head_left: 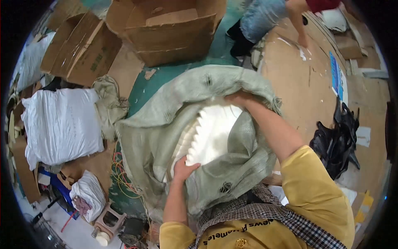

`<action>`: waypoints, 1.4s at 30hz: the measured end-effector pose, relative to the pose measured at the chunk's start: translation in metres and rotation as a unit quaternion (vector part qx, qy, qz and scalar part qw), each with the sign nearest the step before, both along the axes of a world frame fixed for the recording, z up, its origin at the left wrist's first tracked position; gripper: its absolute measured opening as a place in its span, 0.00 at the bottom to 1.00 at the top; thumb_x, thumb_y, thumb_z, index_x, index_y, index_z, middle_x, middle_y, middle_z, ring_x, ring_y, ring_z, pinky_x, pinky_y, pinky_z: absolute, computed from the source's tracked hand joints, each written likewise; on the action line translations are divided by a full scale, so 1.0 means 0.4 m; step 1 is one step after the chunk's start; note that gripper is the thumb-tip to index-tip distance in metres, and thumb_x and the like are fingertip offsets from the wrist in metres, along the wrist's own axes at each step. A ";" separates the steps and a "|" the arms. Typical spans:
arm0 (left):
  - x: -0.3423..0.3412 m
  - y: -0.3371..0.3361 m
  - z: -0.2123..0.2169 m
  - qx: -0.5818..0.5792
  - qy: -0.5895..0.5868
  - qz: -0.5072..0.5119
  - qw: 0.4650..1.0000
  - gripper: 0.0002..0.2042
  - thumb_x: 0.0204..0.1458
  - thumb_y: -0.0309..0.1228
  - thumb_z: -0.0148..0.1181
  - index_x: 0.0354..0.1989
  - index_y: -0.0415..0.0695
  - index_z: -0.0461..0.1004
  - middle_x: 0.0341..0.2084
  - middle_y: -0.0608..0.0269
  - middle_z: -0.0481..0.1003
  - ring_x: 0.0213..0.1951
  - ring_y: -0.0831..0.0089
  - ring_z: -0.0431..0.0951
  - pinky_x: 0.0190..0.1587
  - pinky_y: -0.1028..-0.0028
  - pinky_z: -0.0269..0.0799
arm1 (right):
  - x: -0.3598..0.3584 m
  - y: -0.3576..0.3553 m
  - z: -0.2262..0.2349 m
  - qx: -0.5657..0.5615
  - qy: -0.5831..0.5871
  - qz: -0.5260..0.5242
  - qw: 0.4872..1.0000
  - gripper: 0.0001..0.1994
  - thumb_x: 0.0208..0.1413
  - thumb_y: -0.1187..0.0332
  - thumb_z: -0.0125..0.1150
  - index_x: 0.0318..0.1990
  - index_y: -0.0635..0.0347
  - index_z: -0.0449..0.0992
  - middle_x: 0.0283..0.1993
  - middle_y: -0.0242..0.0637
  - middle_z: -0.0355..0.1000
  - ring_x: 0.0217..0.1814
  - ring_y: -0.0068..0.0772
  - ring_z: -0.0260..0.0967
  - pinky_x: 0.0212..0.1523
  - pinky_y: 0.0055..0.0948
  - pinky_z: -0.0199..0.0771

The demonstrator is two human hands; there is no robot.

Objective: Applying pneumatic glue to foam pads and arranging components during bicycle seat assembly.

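A large grey-green woven sack [157,141] lies in front of me with its mouth spread wide. Inside it is a stack of white scalloped-edged pieces [211,133], brightly lit; their exact kind does not show. My left hand [185,168] grips the near left edge of the stack, thumb on top and fingers mostly hidden. At the far edge, my right hand [239,99] reaches under the sack's rolled rim and is closed on the stack, its fingertips partly hidden. Folds of the sack cover the stack's right and lower sides.
Cardboard boxes [166,41] stand open beyond the sack. A stuffed white bag [62,124] lies at left, above a smaller white bag [88,195]. Black plastic [336,139] lies on the cardboard-covered surface [290,66] at right. Another person's hand [303,40] is at the far right.
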State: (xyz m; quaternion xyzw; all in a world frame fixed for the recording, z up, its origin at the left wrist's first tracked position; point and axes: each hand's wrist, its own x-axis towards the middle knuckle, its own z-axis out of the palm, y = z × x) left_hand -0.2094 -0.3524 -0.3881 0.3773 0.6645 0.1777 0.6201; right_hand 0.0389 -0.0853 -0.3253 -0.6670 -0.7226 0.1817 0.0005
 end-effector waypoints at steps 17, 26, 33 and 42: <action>0.002 0.028 0.522 0.417 0.117 0.088 0.897 0.23 0.29 0.25 0.70 0.38 0.35 0.72 0.33 0.57 0.73 0.34 0.66 0.72 0.39 0.68 0.68 | 0.087 -0.310 0.913 0.402 0.366 0.110 0.832 0.29 0.29 0.71 0.59 0.48 0.61 0.65 0.42 0.44 0.67 0.46 0.44 0.66 0.46 0.34 0.67; 0.377 0.055 0.855 0.584 -0.042 -0.101 0.804 0.19 0.29 0.19 0.66 0.35 0.36 0.70 0.30 0.61 0.68 0.33 0.70 0.69 0.39 0.72 0.66 | 0.491 -0.807 1.230 0.590 0.233 -0.047 0.771 0.29 0.32 0.74 0.60 0.50 0.63 0.64 0.43 0.35 0.66 0.45 0.26 0.63 0.50 0.23 0.62; 0.862 -0.161 0.936 0.498 -0.227 -0.299 0.782 0.19 0.30 0.24 0.70 0.34 0.38 0.71 0.31 0.60 0.69 0.34 0.67 0.70 0.40 0.71 0.65 | 0.829 -1.303 1.323 0.597 0.080 -0.352 0.717 0.38 0.29 0.76 0.63 0.56 0.66 0.60 0.53 0.46 0.66 0.56 0.35 0.62 0.58 0.29 0.60; 1.368 -0.505 0.888 0.438 -0.221 -0.433 0.757 0.21 0.33 0.29 0.70 0.37 0.38 0.72 0.34 0.58 0.68 0.37 0.66 0.70 0.40 0.71 0.66 | 1.453 -1.781 1.056 0.616 0.251 -0.411 0.623 0.32 0.37 0.73 0.58 0.57 0.62 0.61 0.51 0.41 0.66 0.55 0.32 0.62 0.55 0.27 0.60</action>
